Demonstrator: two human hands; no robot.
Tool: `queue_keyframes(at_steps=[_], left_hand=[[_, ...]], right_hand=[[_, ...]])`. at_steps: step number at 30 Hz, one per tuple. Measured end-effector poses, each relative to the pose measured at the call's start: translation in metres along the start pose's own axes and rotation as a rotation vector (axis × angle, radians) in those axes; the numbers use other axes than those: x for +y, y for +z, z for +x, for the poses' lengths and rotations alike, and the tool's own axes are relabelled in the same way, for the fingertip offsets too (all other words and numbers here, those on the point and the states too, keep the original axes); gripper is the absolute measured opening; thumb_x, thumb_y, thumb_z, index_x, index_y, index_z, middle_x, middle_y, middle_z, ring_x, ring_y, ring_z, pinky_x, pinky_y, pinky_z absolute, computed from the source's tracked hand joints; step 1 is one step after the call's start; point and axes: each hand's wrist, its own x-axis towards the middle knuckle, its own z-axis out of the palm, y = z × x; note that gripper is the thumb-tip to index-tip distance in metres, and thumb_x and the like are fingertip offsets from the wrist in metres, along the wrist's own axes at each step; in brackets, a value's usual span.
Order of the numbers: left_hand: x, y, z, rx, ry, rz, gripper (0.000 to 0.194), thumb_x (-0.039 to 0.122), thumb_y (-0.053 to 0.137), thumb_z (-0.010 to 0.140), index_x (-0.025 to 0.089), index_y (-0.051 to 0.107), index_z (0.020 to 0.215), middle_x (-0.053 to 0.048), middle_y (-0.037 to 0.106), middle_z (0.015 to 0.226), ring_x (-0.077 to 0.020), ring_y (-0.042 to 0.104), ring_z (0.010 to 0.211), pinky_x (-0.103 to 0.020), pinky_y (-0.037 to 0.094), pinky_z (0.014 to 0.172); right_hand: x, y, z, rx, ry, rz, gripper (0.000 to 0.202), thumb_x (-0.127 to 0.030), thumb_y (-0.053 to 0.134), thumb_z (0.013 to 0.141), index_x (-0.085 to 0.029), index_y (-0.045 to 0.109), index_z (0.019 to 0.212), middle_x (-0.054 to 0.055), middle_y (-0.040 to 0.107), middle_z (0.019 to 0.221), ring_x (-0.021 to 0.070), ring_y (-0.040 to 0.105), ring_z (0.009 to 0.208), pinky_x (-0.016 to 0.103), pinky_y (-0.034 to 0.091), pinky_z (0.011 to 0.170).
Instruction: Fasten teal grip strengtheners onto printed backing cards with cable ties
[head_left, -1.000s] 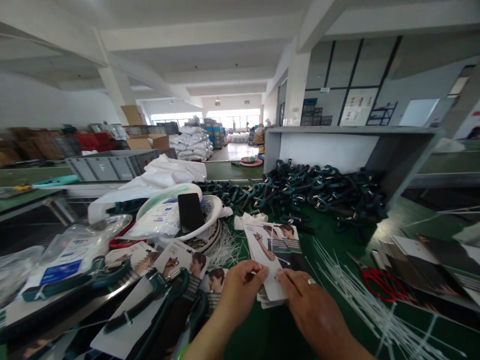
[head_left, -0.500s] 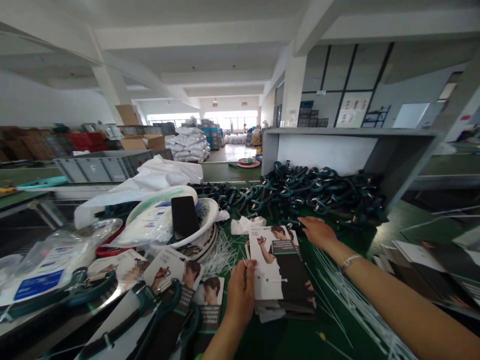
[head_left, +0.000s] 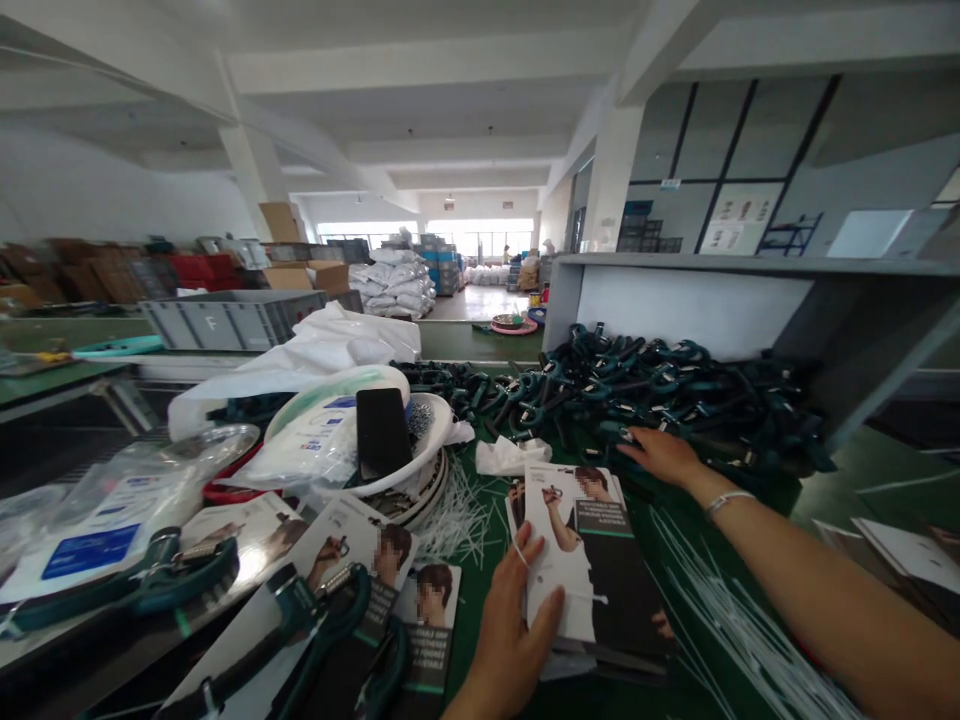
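Observation:
My left hand point(head_left: 514, 615) is at the left edge of a stack of printed cards point(head_left: 630, 580), its thumb over the top card and its fingers at the edge. A white cable tie point(head_left: 577, 598) lies across that top card, and another thin white strand shows by the fingers. My right hand point(head_left: 664, 457) reaches to the front of a heap of dark green hand grip strengtheners point(head_left: 660, 380). Its fingers are stretched and a little apart, with the tips at one grip strengthener point(head_left: 616, 432).
Loose cable ties point(head_left: 739, 600) lie under my right forearm, more point(head_left: 461, 515) beside a white basket point(head_left: 431, 430) with a black phone point(head_left: 381, 435). Grip strengtheners point(head_left: 330, 610) on cards lie at front left. A grey crate point(head_left: 885, 330) backs the heap. White crumpled paper point(head_left: 511, 456) sits behind the cards.
The view has turned slightly left. My left hand has moved from beside the stack onto its edge, thumb now over the top card. My right hand stays near the heap, fingertips at a grip strengthener.

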Motion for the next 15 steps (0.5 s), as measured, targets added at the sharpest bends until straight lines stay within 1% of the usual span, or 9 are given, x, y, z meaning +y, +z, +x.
queue_keyframes(at_steps=[2,4,5,6,8,10,11,13,15], left_hand=[[0.002,0.000,0.000,-0.007,0.018,0.030,0.046,0.032,0.053,0.082,0.026,0.047,0.128,-0.009,0.036,0.142,-0.0249,0.033,0.130,-0.044,0.026,0.107],[0.003,0.002,0.000,-0.016,0.048,0.064,0.047,0.031,0.054,0.081,0.027,0.047,0.128,-0.009,0.037,0.141,-0.0249,0.033,0.130,-0.045,0.027,0.106],[0.003,0.002,0.000,-0.018,0.065,0.075,0.048,0.031,0.055,0.081,0.027,0.047,0.128,-0.009,0.037,0.141,-0.0250,0.033,0.129,-0.045,0.027,0.106],[0.003,0.003,0.000,-0.017,0.081,0.082,0.048,0.031,0.056,0.081,0.027,0.047,0.128,-0.009,0.038,0.141,-0.0251,0.033,0.129,-0.045,0.027,0.106],[0.003,0.003,0.000,-0.011,0.104,0.089,0.048,0.032,0.057,0.080,0.026,0.048,0.127,-0.009,0.038,0.141,-0.0256,0.034,0.129,-0.046,0.028,0.105],[0.003,0.002,0.000,-0.006,0.114,0.090,0.048,0.032,0.057,0.079,0.026,0.048,0.126,-0.010,0.039,0.140,-0.0261,0.035,0.128,-0.047,0.028,0.104],[0.003,0.002,0.000,-0.005,0.119,0.089,0.048,0.032,0.057,0.079,0.025,0.049,0.126,-0.010,0.040,0.139,-0.0262,0.035,0.128,-0.047,0.029,0.104],[0.003,0.002,0.000,-0.002,0.133,0.085,0.047,0.032,0.057,0.079,0.024,0.050,0.125,-0.011,0.040,0.139,-0.0264,0.036,0.127,-0.047,0.029,0.104],[0.001,0.003,-0.001,0.012,0.144,0.079,0.049,0.032,0.057,0.079,0.023,0.049,0.126,-0.012,0.041,0.138,-0.0265,0.036,0.127,-0.046,0.029,0.104]], right_hand=[[0.003,-0.026,-0.006,0.040,0.047,-0.025,0.037,-0.040,0.039,0.089,-0.015,0.059,0.107,0.011,0.066,0.101,0.0248,0.061,0.091,0.031,0.043,0.070],[-0.006,-0.055,-0.014,0.094,0.062,-0.052,0.042,-0.042,0.045,0.086,-0.018,0.052,0.119,0.010,0.065,0.106,0.0260,0.061,0.092,0.032,0.044,0.070],[-0.016,-0.069,-0.018,0.110,0.031,-0.071,0.044,-0.042,0.051,0.082,-0.020,0.051,0.121,0.008,0.066,0.104,0.0259,0.061,0.092,0.032,0.044,0.071],[-0.028,-0.082,-0.023,0.105,-0.041,-0.103,0.043,-0.040,0.055,0.080,-0.022,0.053,0.119,0.007,0.066,0.103,0.0259,0.061,0.092,0.032,0.044,0.072],[-0.059,-0.103,-0.034,0.063,-0.185,-0.171,0.032,-0.034,0.058,0.077,-0.022,0.061,0.107,0.007,0.067,0.101,0.0259,0.062,0.091,0.032,0.045,0.072],[-0.093,-0.116,-0.044,0.010,-0.235,-0.230,0.020,-0.024,0.056,0.077,-0.018,0.067,0.092,0.011,0.067,0.093,0.0259,0.063,0.085,0.033,0.047,0.069],[-0.109,-0.119,-0.048,-0.014,-0.242,-0.245,0.018,-0.019,0.055,0.076,-0.016,0.068,0.088,0.012,0.067,0.092,0.0259,0.064,0.083,0.033,0.047,0.068],[-0.137,-0.121,-0.054,-0.049,-0.242,-0.253,0.020,-0.010,0.052,0.075,-0.013,0.068,0.085,0.015,0.067,0.091,0.0256,0.065,0.083,0.032,0.048,0.068],[-0.158,-0.116,-0.055,-0.098,-0.236,-0.243,0.019,-0.006,0.053,0.073,-0.011,0.070,0.081,0.017,0.067,0.088,0.0258,0.065,0.083,0.031,0.049,0.067]])
